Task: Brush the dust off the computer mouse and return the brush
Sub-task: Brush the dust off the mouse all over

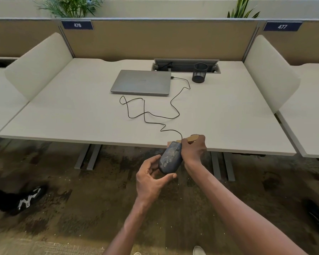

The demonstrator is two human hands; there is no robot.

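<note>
A dark blue computer mouse [170,159] with pale dust smears is held off the desk's front edge, above the floor. My left hand [152,178] cups it from below and the left. My right hand [192,149] grips a wooden-handled brush [192,138] against the mouse's front end; only the handle shows, the bristles are hidden behind the hand and the mouse. The mouse's black cable [155,115] snakes across the desk to the closed grey laptop [143,81].
A black mesh pen cup [199,73] stands at the back right by the open cable tray [185,65]. White side dividers [39,65] flank the white desk [63,111]. A black shoe [29,198] rests on the carpet at the left.
</note>
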